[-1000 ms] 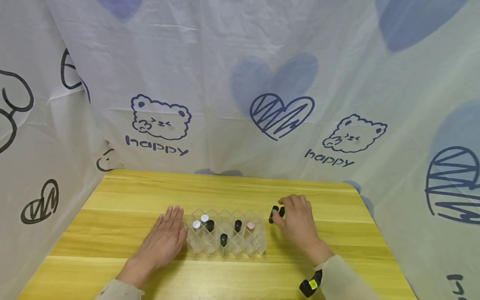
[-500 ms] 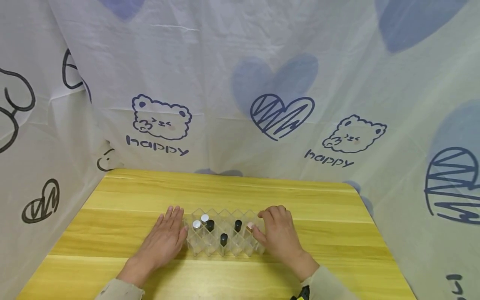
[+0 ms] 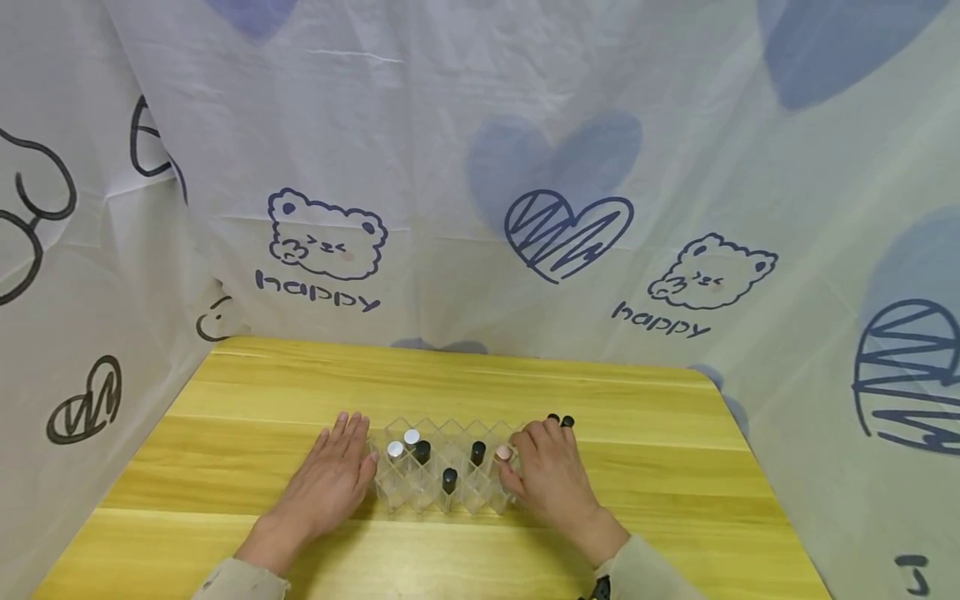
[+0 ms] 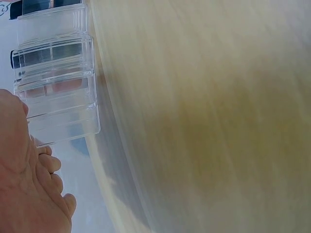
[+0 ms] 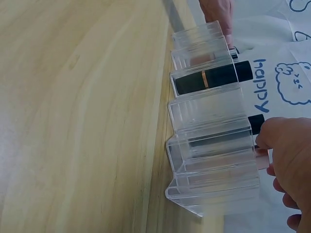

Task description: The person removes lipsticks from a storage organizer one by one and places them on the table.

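Note:
A clear acrylic lipstick holder (image 3: 438, 492) with diamond-shaped slots stands on the table. My left hand (image 3: 330, 477) lies at its left end, fingers straight and together, thumb against the end wall. My right hand (image 3: 553, 475) is at the right end, fingers bent, thumb and index finger on either side of a pink-capped lipstick (image 3: 503, 452). In the right wrist view the thumb tip overlaps a black cap (image 5: 255, 124), with the pink cap (image 5: 262, 159) just below; I cannot tell whether the fingers pinch it. A dark lipstick tube (image 5: 214, 80) with a gold band sits in a front slot.
Two black-capped tubes (image 3: 567, 422) stand behind the right hand, partly hidden by it. Two white-capped tubes (image 3: 412, 437) and several black-capped ones (image 3: 449, 479) are in the holder. A printed cloth (image 3: 450, 292) hangs behind the wooden table (image 3: 262, 375).
My right hand has moved left from the two black-capped tubes to the holder's right end, around the pink-capped lipstick. The left hand has stayed in place.

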### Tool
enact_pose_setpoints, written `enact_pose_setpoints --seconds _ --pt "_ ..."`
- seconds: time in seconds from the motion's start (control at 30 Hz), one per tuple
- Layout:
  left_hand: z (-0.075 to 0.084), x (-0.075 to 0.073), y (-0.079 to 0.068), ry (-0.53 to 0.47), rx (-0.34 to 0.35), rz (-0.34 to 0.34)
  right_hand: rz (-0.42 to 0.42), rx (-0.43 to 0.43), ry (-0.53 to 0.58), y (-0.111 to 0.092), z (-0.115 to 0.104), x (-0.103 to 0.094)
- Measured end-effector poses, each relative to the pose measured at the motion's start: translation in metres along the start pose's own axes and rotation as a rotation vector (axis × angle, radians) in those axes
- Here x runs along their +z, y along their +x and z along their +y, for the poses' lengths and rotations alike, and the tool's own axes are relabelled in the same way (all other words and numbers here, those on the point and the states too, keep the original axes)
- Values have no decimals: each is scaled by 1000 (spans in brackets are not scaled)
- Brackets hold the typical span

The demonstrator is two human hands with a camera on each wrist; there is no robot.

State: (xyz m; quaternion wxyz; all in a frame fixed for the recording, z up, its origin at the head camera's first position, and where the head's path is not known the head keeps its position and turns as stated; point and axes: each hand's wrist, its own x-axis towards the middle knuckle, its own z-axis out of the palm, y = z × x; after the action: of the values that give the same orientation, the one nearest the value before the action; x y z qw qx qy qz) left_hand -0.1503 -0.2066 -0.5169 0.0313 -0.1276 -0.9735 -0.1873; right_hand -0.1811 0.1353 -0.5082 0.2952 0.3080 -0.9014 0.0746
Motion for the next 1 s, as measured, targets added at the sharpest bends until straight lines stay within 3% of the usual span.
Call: enact_pose_setpoints --seconds 0.7,1.0 --pt "0 1 0 -6 1 0 -39 29 12 0 0 3" --pt "0 0 0 -10 -8 -7 -41 -5 22 5 2 1"
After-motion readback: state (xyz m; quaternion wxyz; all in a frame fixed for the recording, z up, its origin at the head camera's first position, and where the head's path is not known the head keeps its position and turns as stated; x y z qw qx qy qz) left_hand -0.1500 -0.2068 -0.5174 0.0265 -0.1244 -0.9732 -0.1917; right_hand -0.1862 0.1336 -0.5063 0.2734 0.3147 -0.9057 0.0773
